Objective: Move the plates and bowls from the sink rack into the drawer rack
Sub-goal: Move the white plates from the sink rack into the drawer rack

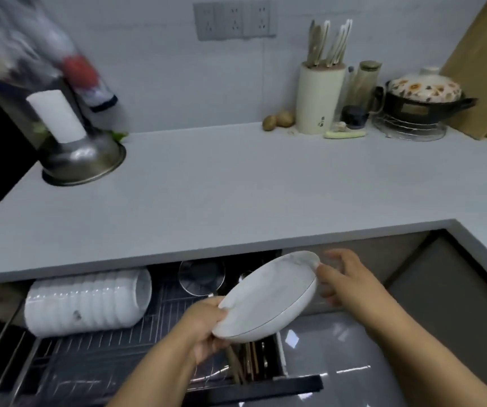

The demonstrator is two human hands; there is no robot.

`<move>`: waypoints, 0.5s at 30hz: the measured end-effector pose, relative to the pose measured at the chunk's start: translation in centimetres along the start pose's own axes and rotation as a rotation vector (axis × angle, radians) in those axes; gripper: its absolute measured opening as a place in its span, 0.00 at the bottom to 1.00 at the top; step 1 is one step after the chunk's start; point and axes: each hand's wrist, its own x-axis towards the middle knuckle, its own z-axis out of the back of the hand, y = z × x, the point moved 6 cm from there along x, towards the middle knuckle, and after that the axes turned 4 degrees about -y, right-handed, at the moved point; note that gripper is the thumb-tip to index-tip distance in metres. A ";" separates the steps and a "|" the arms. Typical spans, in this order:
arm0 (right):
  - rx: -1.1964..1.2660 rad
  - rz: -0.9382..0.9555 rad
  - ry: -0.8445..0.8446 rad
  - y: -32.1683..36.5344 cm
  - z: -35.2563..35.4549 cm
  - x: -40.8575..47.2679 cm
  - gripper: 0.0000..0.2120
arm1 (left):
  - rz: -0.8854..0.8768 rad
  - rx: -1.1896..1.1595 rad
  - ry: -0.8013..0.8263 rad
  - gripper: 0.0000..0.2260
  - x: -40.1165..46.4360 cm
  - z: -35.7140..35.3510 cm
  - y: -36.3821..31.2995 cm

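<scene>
A white plate (pixel 268 298) is being held tilted above the open drawer rack (pixel 113 356), gripped by the left hand (pixel 207 327) and steadied by the right hand's (pixel 345 277) loosely spread fingers, and is best being lowered upright beside the bowls (pixel 86 304).

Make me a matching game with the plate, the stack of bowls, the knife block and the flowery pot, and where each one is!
Things:
1. plate
2. stack of bowls
3. knife block
4. flowery pot

Places:
A. on a wire stand on the counter, far right
B. lying on its side in the drawer rack
C. held above the open drawer by the left hand, the right hand at its far rim
D. standing on the counter by the wall, next to the potatoes

Pairs: 1-C, 2-B, 3-D, 4-A
</scene>
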 end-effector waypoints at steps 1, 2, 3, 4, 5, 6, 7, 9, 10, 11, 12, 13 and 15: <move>0.188 -0.133 0.132 -0.3 -2.9 -0.5 0.20 | 0.004 0.032 -0.025 0.14 -0.2 2.2 0.6; 0.352 -0.243 0.243 -0.3 -5.8 -1.2 0.18 | 0.009 0.056 -0.048 0.14 -0.4 4.3 1.1; 0.454 -0.318 0.318 -0.1 -8.3 -2.0 0.16 | 0.015 0.077 -0.069 0.13 -0.6 6.4 1.7; 0.499 -0.365 0.350 0.1 -10.5 -2.5 0.15 | 0.022 0.084 -0.093 0.13 -0.8 8.3 2.3; 0.515 -0.392 0.357 0.2 -12.5 -2.8 0.14 | 0.025 0.079 -0.117 0.12 -0.8 10.3 2.8; 0.518 -0.403 0.358 0.5 -14.4 -3.1 0.14 | 0.021 0.061 -0.141 0.11 -1.0 12.2 3.3; 0.518 -0.410 0.354 0.7 -16.2 -3.4 0.13 | 0.020 0.040 -0.171 0.10 -0.9 14.0 3.8; 0.464 -0.385 0.347 1.4 -19.3 -3.6 0.12 | 0.002 -0.006 -0.249 0.09 -0.5 17.8 4.6; 0.413 -0.358 0.345 1.7 -20.7 -3.5 0.12 | -0.014 -0.017 -0.290 0.09 -0.2 19.6 4.9; 0.359 -0.325 0.341 2.2 -22.1 -3.5 0.11 | -0.036 -0.007 -0.328 0.08 0.0 21.4 5.1; 0.316 -0.293 0.342 2.6 -23.5 -3.4 0.10 | -0.060 0.022 -0.363 0.09 0.3 23.1 5.3; 0.281 -0.267 0.339 3.0 -24.9 -3.2 0.09 | -0.088 0.067 -0.395 0.10 0.6 24.7 5.4; 0.210 -0.218 0.331 3.5 -27.6 -2.5 0.11 | -0.156 0.210 -0.461 0.12 1.3 27.6 5.9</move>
